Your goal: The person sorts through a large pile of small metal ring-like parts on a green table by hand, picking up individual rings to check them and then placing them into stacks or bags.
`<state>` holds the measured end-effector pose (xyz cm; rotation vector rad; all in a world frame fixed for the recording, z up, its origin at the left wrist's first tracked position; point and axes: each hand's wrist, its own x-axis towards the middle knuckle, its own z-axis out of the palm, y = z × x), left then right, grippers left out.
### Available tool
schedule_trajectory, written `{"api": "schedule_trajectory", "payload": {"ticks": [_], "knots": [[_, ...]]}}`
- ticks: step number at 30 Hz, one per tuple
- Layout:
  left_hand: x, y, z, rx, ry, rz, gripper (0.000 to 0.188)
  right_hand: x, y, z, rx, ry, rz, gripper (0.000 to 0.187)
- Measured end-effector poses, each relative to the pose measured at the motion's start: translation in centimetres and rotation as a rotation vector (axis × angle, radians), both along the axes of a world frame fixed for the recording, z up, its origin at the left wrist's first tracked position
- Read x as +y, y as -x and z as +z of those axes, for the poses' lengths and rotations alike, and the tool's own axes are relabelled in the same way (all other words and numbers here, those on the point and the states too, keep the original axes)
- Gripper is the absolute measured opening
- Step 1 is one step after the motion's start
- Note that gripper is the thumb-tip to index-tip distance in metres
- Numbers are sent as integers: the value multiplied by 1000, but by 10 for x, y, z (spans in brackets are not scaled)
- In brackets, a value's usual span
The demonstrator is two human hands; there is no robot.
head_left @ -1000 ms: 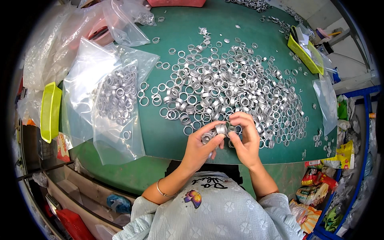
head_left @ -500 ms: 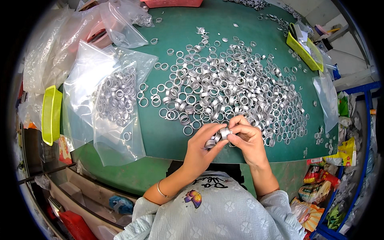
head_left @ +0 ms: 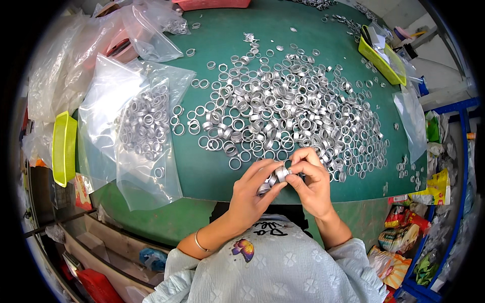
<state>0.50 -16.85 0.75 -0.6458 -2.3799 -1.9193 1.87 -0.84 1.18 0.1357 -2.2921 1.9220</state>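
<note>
Both my hands meet over the near edge of the green table. My left hand (head_left: 251, 189) is closed around several silver metal rings (head_left: 273, 180), held between thumb and fingers. The fingertips of my right hand (head_left: 312, 182) pinch a ring at the right end of that small group. Just beyond my fingers spreads a large heap of similar metal rings (head_left: 283, 108), thickest in the middle and looser at its borders. To the left, more rings (head_left: 146, 121) lie in a pile on a clear plastic bag.
The green table (head_left: 222, 30) carries a yellow-green basket (head_left: 64, 149) at its left edge and another basket (head_left: 384, 63) at the far right. Plastic bags (head_left: 55, 65) cover the left back. Drawers (head_left: 116, 252) stand lower left; a blue rack (head_left: 464, 151) with packets stands right.
My hands stay together at the table edge, with a small shift of the fingers around the held rings. A ring now shows more upright at my right fingertips. The view has shifted slightly.
</note>
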Motion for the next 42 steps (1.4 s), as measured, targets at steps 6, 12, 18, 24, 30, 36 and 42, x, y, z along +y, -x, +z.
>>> {"api": "schedule_trajectory", "payload": {"ticks": [6,12,18,24,30,36,42], "knots": [[-1,-2,2,-33,-49,4,38,-4,-4,3,15,-77,-38,14],[0,-2,1,38,4,21,37,1,3,14,41,-171,59,13],[-1,1,1,-35,-103,-31,37,0,-2,11,41,-136,22,13],[-4,12,-14,-604,-201,32,29,23,39,-2,59,-357,75,8],[-14,48,-18,-36,71,304,35,42,123,-12,335,-902,-243,13],[-28,66,-17,-16,12,431,35,49,132,-20,265,-904,-180,8],[-29,24,-12,-1145,-896,-240,45,18,59,25,151,-412,244,9]]}}
